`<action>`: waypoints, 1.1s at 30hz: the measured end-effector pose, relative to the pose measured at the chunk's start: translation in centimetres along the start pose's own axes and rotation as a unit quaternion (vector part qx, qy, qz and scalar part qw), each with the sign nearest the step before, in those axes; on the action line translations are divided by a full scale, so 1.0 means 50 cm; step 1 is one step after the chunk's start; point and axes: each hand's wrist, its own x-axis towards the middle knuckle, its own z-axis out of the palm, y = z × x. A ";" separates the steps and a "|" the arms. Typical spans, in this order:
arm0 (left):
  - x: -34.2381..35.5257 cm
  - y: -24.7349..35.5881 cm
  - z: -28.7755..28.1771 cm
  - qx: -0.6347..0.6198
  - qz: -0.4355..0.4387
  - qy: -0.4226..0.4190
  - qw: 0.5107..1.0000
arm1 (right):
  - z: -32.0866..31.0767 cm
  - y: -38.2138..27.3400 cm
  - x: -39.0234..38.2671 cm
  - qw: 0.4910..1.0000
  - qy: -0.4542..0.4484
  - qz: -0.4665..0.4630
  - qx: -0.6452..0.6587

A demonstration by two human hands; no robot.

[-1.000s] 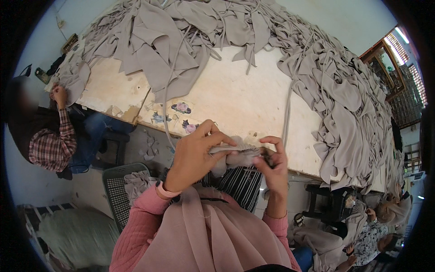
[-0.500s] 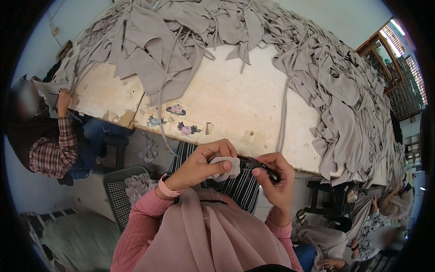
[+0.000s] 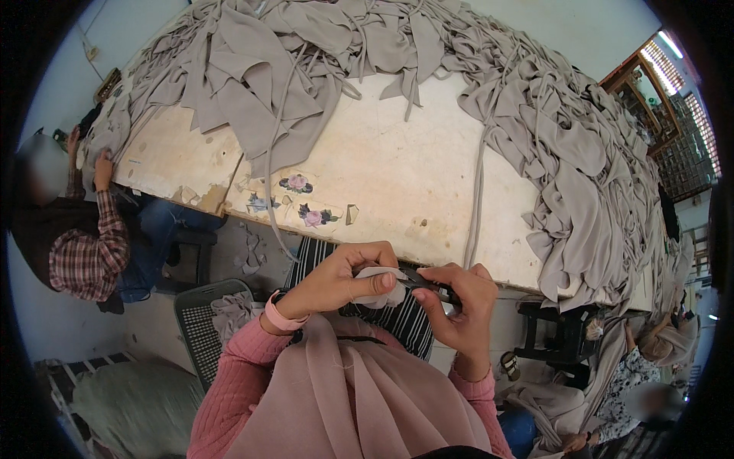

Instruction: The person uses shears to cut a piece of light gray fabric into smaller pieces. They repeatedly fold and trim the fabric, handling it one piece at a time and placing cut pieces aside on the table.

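Observation:
Low over my lap, just off the table's near edge, my left hand [image 3: 353, 277] pinches a small folded piece of grey-beige fabric [image 3: 380, 294] between thumb and fingers. Wrapped in my right hand [image 3: 463, 304] is a small pair of dark thread snips [image 3: 425, 282]. Their tip points left and meets the right edge of the fabric. The blades are partly hidden by my fingers, and the exact place where they touch the cloth cannot be made out.
A pale worn table [image 3: 397, 176] with floral stickers stretches ahead, heaped with grey-beige cut fabric [image 3: 589, 176] and straps. At left a person in a plaid sleeve [image 3: 92, 252] handles cloth. A dark plastic chair [image 3: 195, 329], a black stool [image 3: 554, 333] and other people stand near.
My right hand has moved left, bringing the snips onto the fabric's edge. My left hand keeps its grip. The person at left has shifted both hands farther along the cloth.

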 end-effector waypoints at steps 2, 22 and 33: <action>0.000 -0.002 0.000 -0.003 -0.004 0.001 1.000 | 0.003 0.007 -0.001 1.000 -0.006 -0.001 0.008; 0.014 0.009 -0.134 0.318 -0.048 -0.039 0.946 | -0.031 0.094 -0.008 0.905 0.065 0.174 0.382; -0.029 -0.005 -0.118 0.061 0.035 0.013 0.997 | -0.066 0.108 -0.020 0.868 0.208 0.188 0.410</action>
